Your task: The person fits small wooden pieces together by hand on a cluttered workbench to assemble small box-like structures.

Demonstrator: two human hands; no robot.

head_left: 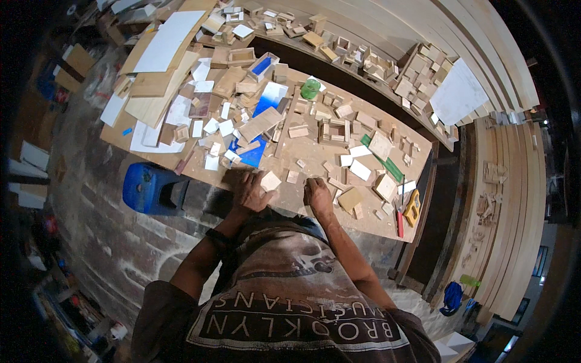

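Observation:
My left hand (249, 193) rests at the near edge of the workbench (287, 212). Its thumb and fingers are closed on a small pale wooden block (270, 181). To the right, my right hand (319, 195) lies on the bench with its fingers curled in. Whatever it may hold is hidden. Between the hands sits a small square wood piece (292, 176). Close by my right hand are a thin wood strip (338, 184) and a yellowish square block (350, 199).
Wood offcuts, white sheets (166, 42) and blue pieces (248, 151) crowd the left half. Farther back stand a green jar (310, 89) and an open wooden box (334, 132). A yellow-handled saw (413, 209) lies at right. Beside the bench is a blue plastic stool (151, 188).

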